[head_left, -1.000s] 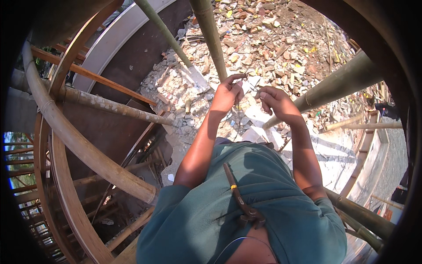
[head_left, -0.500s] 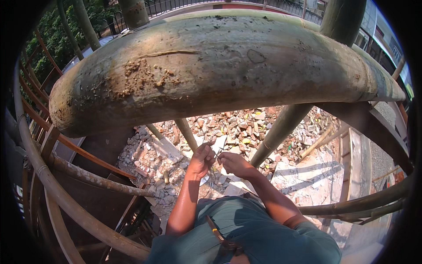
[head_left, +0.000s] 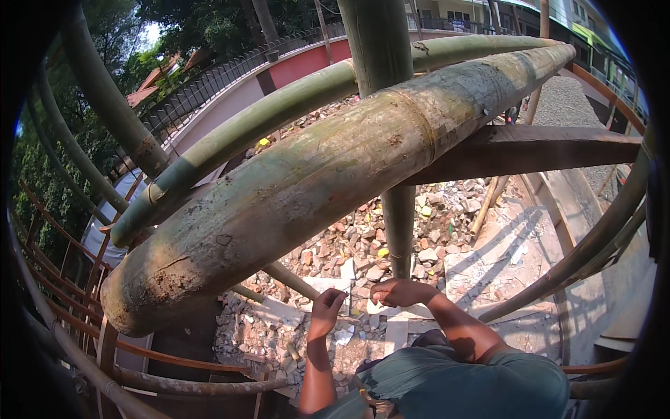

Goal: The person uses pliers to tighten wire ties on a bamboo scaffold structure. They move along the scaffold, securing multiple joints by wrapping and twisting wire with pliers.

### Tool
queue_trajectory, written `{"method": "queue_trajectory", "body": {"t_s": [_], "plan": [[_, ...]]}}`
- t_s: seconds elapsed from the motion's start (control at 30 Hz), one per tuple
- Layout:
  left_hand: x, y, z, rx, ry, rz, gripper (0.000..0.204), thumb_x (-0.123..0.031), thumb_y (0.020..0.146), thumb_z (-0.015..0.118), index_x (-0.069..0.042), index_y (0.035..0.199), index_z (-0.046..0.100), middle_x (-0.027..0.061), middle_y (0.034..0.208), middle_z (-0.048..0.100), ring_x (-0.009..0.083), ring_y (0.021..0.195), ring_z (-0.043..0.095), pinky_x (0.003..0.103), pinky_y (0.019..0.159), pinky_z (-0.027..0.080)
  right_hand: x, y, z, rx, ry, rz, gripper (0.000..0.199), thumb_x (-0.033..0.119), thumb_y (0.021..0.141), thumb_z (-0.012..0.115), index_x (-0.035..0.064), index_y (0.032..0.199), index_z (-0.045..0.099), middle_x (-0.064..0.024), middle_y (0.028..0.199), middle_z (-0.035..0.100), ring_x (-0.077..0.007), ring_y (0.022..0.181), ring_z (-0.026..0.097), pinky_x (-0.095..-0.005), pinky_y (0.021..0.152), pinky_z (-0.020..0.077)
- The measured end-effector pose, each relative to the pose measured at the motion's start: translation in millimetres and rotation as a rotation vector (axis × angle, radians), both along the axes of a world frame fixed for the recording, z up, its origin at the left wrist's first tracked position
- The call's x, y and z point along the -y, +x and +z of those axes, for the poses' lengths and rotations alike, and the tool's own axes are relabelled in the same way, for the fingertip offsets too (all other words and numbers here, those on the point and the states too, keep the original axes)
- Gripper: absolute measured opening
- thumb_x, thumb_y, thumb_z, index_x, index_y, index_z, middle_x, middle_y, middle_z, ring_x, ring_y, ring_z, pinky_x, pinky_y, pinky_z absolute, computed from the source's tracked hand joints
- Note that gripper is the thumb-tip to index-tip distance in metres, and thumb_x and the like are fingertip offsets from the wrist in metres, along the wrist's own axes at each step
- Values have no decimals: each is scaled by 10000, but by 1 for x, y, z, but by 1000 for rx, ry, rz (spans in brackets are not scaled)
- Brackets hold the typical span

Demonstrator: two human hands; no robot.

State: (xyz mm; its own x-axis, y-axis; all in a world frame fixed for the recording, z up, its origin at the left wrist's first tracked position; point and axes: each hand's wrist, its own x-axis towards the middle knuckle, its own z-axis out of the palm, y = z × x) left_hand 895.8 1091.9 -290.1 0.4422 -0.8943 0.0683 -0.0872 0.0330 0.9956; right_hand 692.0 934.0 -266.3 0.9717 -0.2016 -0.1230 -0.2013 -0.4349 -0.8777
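While I am watching through the head camera from afar, the left hand (head_left: 325, 313) and the right hand (head_left: 401, 293) are hovering just beside each other, a narrow gap separating their fingertips. Both are holding their fingers bent; whether either is gripping anything fine, I cannot tell. An upright bamboo pole (head_left: 400, 237) is standing just beyond the right hand, and a thinner slanting pole (head_left: 289, 279) is meeting the left hand's outline in my view, though I cannot tell whether they are touching. Above both hands, a thick bamboo pole (head_left: 293, 188) is running diagonally, its soiled end lying out to the left of the left hand. Farther past it, a greener pole (head_left: 258, 119) is stretching roughly alongside. Beyond the right hand and to its right, a dark plank (head_left: 523, 148) is jutting out. Past the hands, broken rubble (head_left: 349, 244) is covering the ground, while a pale slab (head_left: 488, 258) is lying to the right of the right hand, bearing shadows. On the near side of the hands, a green shirt (head_left: 460, 384) is showing.
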Motion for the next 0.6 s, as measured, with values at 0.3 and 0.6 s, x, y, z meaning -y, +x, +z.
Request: {"method": "queue_trajectory", "body": {"t_s": [0.3, 0.6], "plan": [[25, -116, -15, -107, -157, 119, 85, -133, 1002, 588, -61, 1029, 552, -35, 818, 540, 28, 705, 459, 217, 618, 389, -20, -50, 9, 214, -237, -211, 262, 294, 1017, 517, 70, 1125, 599, -175, 930, 680, -395, 897, 645, -442, 794, 491], [19, -147, 11, -71, 91, -27, 79, -92, 991, 569, -27, 1006, 611, 6, 843, 610, 64, 778, 540, 228, 699, 434, 45, -84, -8, 60, 36, 360, 343, 358, 1049, 432, 58, 1028, 597, -127, 909, 610, -271, 892, 577, -417, 830, 439]]}}
